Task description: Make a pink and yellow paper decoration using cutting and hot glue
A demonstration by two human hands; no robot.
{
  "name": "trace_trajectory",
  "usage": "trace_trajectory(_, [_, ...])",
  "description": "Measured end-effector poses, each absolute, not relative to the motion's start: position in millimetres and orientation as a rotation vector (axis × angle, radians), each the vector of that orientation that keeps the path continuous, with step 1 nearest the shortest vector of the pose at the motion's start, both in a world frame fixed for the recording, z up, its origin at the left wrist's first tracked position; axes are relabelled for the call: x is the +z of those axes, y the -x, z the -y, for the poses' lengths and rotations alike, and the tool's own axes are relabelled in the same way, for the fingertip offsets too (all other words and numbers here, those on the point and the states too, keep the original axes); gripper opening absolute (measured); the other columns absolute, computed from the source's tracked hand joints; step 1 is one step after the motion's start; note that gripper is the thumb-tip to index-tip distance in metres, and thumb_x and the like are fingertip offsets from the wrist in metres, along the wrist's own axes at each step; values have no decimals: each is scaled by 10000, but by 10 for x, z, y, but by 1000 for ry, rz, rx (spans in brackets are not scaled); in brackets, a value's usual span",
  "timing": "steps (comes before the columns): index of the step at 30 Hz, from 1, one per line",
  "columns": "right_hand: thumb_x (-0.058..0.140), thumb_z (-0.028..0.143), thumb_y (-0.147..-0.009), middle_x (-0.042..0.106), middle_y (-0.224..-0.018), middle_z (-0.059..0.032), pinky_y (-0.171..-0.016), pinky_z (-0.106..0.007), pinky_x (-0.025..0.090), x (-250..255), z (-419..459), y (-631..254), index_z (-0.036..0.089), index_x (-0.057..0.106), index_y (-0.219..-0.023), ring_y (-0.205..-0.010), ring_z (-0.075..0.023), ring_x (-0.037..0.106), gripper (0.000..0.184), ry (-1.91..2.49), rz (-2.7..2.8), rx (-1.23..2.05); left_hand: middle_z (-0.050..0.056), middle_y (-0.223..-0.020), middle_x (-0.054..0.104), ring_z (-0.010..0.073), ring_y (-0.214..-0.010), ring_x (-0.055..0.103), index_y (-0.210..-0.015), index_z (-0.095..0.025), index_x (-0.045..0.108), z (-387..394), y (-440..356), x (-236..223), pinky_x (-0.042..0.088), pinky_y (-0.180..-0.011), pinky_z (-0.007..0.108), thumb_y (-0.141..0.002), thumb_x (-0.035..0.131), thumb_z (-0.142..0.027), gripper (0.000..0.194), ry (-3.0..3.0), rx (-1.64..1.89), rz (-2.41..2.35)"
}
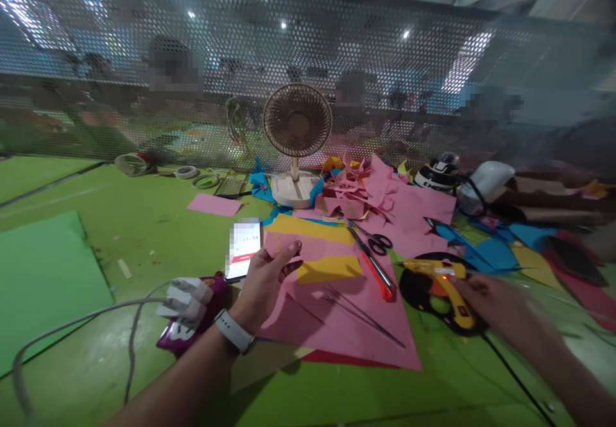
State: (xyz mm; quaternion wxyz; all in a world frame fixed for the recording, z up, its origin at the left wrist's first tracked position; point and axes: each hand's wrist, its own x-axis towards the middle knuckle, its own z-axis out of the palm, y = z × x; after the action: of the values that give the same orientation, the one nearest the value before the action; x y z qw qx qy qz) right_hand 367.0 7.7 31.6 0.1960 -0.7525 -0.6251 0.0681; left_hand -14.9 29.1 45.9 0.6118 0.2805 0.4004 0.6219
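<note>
My left hand [264, 282], with a white watch band on the wrist, is closed in a pinch on a piece of pink paper [317, 247] above the layered sheets. Motion blurs my right hand [486, 295]; its curled fingers are at the handle of a yellow hot glue gun [459, 302], which shows a small orange light. Under the gun is a round black object [416, 292]. Between my hands lie a red utility knife [378, 273], long tweezers [368, 318], black-handled scissors [380, 242] and a yellow paper strip [330, 270], over a large pink sheet [308, 321].
A small fan [297, 122] stands before a perforated metal screen [216, 48]. Pink scraps [356, 196] pile up beside it. At left are a phone [244, 247], white plugs [187, 298] in a purple power strip [168, 340], tape rolls [132, 164] and green paper [48, 286].
</note>
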Motion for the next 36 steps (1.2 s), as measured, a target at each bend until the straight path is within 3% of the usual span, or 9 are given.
trace_trajectory(3, [423, 571, -822, 682, -689, -74, -470, -343, 375, 432, 30, -3397, 238, 608, -742, -559, -279, 619, 389, 2338, 1819, -117, 8, -826, 707, 139, -810, 632, -749, -170, 686, -304, 160, 456, 491, -716, 248, -613, 802, -221, 186, -636, 1459, -910])
trace_trajectory(7, [451, 518, -851, 660, -742, -26, -557, -275, 433, 377, 91, -2799, 236, 588, -795, -650, -185, 620, 319, 1807, 2258, 405, 10, -813, 705, 140, -804, 632, -752, -162, 684, -306, 160, 469, 484, -718, 253, -626, 792, -205, 172, -630, 1472, -914])
trace_trajectory(14, [405, 295, -906, 607, -789, -31, -637, -275, 416, 177, 17, -2433, 202, 535, -766, -715, -169, 576, 212, 1494, 2564, 444, 12, -809, 701, 140, -783, 631, -740, -165, 673, -310, 164, 472, 480, -718, 263, -593, 809, -226, 210, -637, 1458, -939])
trace_trajectory(17, [390, 307, -911, 616, -788, -27, -609, -270, 399, 226, 11, -2430, 203, 530, -792, -683, -167, 581, 211, 1579, 2528, 503, 13, -825, 701, 141, -792, 631, -757, -167, 675, -307, 161, 467, 480, -711, 258, -604, 804, -233, 211, -646, 1463, -938])
trace_trajectory(21, [515, 468, -838, 631, -792, -38, -588, -281, 395, 272, 54, -2343, 197, 536, -821, -691, -202, 600, 272, 1659, 2550, 502, 17, -830, 697, 137, -783, 629, -757, -162, 679, -299, 156, 462, 483, -707, 254, -625, 794, -231, 188, -661, 1454, -916])
trace_trajectory(25, [504, 359, -853, 632, -754, -57, -609, -315, 418, 273, 92, -2268, 181, 530, -763, -683, -214, 604, 201, 1582, 2614, 508, 13, -829, 693, 128, -783, 625, -767, -162, 678, -302, 159, 451, 484, -707, 244, -651, 780, -210, 163, -660, 1457, -901])
trace_trajectory(27, [458, 339, -867, 613, -686, -32, -549, -301, 431, 300, 89, -2277, 183, 524, -788, -602, -191, 602, 187, 1601, 2460, 729, 11, -832, 695, 129, -789, 625, -767, -163, 677, -308, 164, 445, 483, -711, 245, -653, 779, -209, 160, -650, 1462, -905])
trace_trajectory(31, [457, 340, -867, 575, -623, 49, -424, -232, 433, 444, 31, -2380, 197, 491, -1076, -441, -121, 568, 256, 1478, 1801, 1473, 11, -834, 695, 127, -780, 625, -784, -162, 679, -316, 172, 438, 481, -704, 243, -651, 781, -216, 176, -645, 1473, -904])
trace_trajectory(36, [679, 280, -736, 656, -691, -8, -602, -235, 501, 594, -120, -2438, 157, 613, -1003, -636, -131, 643, 301, 1141, 1290, 1692, 8, -834, 688, 120, -781, 623, -791, -160, 674, -332, 182, 427, 483, -688, 232, -668, 773, -199, 162, -640, 1508, -878])
